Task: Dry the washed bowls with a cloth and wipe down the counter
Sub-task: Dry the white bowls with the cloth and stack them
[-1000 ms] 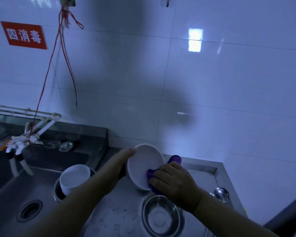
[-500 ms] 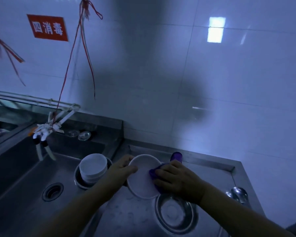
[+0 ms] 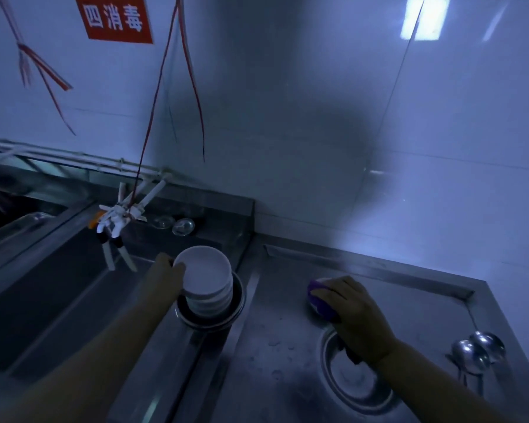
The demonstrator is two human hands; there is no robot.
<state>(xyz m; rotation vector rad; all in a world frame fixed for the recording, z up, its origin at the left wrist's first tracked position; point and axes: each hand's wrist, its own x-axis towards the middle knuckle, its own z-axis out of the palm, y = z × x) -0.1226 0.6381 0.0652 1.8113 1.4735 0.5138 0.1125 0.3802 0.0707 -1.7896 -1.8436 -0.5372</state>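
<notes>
Under right fingers (image 3: 333,290) (counter-pressed) purple cloth (image 3: 319,305)

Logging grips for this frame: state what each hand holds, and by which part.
Left hand grips the top white bowl by its left rim, on the stack. Right hand presses the purple cloth from above onto the counter.

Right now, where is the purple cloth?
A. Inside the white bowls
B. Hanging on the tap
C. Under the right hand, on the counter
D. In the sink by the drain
C: the purple cloth lies pressed flat on the counter beneath the right hand, while the left hand holds the top of the white bowls apart from it.
</notes>
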